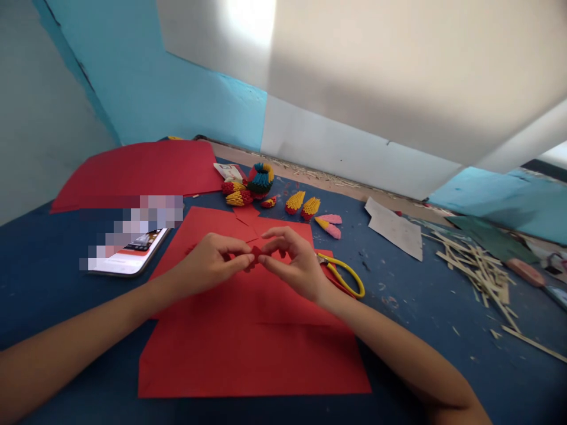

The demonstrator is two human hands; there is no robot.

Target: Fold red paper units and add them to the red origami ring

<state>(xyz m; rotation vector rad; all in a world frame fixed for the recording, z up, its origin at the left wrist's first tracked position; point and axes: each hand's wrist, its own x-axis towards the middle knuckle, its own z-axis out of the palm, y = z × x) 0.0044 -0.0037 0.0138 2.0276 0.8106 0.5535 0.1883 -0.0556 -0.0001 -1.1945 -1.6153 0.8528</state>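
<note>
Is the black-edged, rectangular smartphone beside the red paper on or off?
On: the smartphone has a lit screen showing white and orange areas and a darker image; pixelation hides part of it.

A phone lies left of the paper sheets, sticks to the right

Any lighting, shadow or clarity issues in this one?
Head view throughout: glare blows out part of the pale wall; soft shadows fall on the red paper under the left hand and right hand; mosaic blocks cover part of the phone; the small red piece between the hands shows little detail.
</note>
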